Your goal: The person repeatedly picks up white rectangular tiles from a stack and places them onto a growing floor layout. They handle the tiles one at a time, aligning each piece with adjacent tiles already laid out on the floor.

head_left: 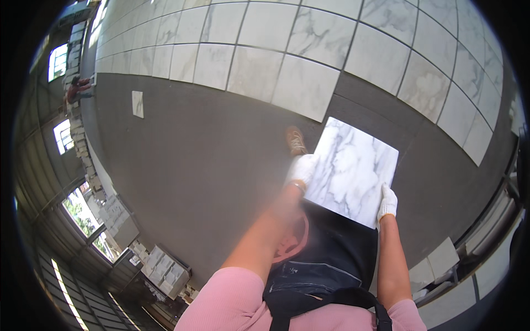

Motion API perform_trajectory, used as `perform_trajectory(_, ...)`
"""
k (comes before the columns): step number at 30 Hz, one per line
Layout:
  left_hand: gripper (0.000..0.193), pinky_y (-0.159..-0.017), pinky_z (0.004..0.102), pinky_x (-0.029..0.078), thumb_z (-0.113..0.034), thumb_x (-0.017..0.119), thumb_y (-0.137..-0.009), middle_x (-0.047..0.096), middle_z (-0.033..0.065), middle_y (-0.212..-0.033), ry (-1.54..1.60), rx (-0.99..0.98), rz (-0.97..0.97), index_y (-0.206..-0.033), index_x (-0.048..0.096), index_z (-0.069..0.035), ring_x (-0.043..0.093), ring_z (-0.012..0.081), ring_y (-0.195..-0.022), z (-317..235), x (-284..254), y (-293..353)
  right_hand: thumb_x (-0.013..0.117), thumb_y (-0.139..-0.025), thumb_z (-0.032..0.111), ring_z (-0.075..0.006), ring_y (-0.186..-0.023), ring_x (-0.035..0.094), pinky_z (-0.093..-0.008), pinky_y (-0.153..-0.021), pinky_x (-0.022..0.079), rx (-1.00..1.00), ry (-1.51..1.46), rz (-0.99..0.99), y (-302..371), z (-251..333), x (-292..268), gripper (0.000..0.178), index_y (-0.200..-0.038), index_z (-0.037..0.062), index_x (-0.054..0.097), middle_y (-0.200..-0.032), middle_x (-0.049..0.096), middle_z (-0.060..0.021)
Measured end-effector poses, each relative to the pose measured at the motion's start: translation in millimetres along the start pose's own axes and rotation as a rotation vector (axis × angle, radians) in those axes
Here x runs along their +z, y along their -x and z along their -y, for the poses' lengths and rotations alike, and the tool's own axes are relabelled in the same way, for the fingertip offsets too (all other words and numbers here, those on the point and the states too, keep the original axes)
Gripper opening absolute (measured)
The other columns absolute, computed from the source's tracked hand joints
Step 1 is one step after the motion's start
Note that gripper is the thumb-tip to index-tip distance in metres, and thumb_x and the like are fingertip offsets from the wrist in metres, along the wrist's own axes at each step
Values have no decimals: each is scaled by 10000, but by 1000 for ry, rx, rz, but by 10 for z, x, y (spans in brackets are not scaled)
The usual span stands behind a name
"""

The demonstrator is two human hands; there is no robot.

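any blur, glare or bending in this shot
In the head view, a hazy smear softens the left forearm and nearby floor; in the head view, windows look washed out and laid tiles run in curved rows; also there, the held marble tile shows clear veining.

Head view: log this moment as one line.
marble tile: held in both hands; left hand: left edge; right hand: right edge; floor tiles: rows ahead

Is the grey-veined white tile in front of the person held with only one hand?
No, the gloved left hand and gloved right hand hold the grey-veined white tile at opposite edges.
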State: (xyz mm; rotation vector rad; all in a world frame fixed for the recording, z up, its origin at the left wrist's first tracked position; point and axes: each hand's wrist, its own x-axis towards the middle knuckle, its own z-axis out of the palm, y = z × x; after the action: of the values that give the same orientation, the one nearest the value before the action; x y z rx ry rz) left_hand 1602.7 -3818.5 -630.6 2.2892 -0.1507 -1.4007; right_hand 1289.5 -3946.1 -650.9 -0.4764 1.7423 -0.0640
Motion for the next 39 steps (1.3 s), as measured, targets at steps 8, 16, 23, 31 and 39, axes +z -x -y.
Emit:
perform_trajectory(8, 563, -971, 468, 492, -531, 508, -961, 718, 212, -1159, -104, -239, 67, -1132, 737, -46, 661, 383, -1136, 86, 92, 281, 641, -979, 388, -260, -988, 664, -405, -922, 533, 130, -35, 96, 69, -45, -267, 487, -1229, -29, 646, -1133, 698, -122)
perform_trajectory(16, 581, -975, 475, 494, -557, 498, -973, 721, 207, -1160, 5, -264, 42, -1149, 733, -56, 652, 393, -1156, 501, 226, 472, 670, -962, 431, -303, -1161, 613, -434, -1060, 458, 99, 145, 143, 267, 152, -360, 618, -1360, -35, 590, -1322, 641, -142)
perform_trajectory(23, 527, -939, 415, 486, -470, 494, -1008, 731, 181, -1168, 119, -277, 42, -1176, 734, -32, 669, 325, -1096, 224, -103, 962, 700, -938, 423, -328, -1194, 587, -477, -1082, 425, 34, 232, 186, 532, 472, -301, 630, -1362, -28, 587, -1342, 629, -149)
perform_trajectory(31, 644, -1008, 456, 475, -557, 409, -1016, 705, 233, -1186, 65, -95, -46, -1168, 723, -16, 636, 412, -1164, 319, -255, 1201, 714, -929, 419, -319, -1134, 608, -477, -1058, 439, -35, 357, 142, 805, 785, -128, 594, -1321, -16, 616, -1298, 654, -148)
perform_trajectory(39, 479, -805, 428, 536, -446, 530, -970, 753, 167, -1013, 167, -103, -258, -1068, 749, -32, 710, 350, -941, 360, -402, 1513, 724, -901, 482, -270, -1077, 602, -437, -977, 464, -117, 507, 166, 1304, 1149, 151, 634, -1308, 3, 637, -1245, 663, -101)
